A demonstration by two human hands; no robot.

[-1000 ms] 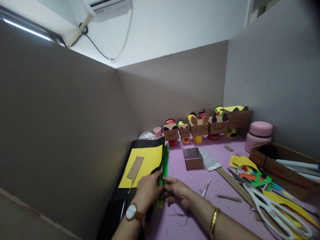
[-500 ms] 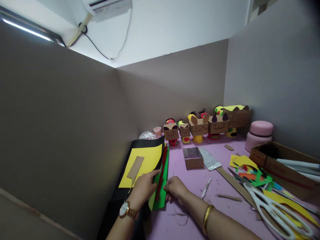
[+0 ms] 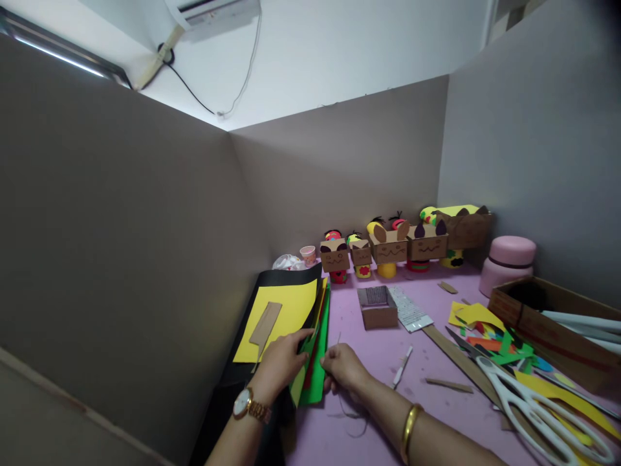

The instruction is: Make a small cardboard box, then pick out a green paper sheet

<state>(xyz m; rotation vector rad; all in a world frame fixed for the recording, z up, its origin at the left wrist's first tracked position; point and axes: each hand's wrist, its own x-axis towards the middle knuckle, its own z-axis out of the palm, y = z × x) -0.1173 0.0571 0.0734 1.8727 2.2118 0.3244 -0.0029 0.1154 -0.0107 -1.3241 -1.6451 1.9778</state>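
- A stack of coloured sheets (image 3: 317, 336) lies at the left edge of the pink table (image 3: 383, 414), propped against the grey partition (image 3: 121, 246); its long axis runs from near to far, leaning slightly rightward at the far end.
- The left hand (image 3: 281, 362) is laid on the stack's near end, fingers spread flat, with the upper black (image 3: 291, 278) and yellow sheets (image 3: 286, 310) held lifted toward the partition.
- The right hand (image 3: 342, 369) is set just right of the green sheet (image 3: 320, 362), fingers curled at its near right edge; whether the edge is actually pinched cannot be told.
- The green sheet thus lies between the two hands, touching or nearly touching both, with neither clearly nearer.
- A brown card strip (image 3: 264, 323) rests on the yellow sheet, far of the left hand.
- A small open box (image 3: 376, 307) and white scissors (image 3: 538, 404) lie well apart to the right.
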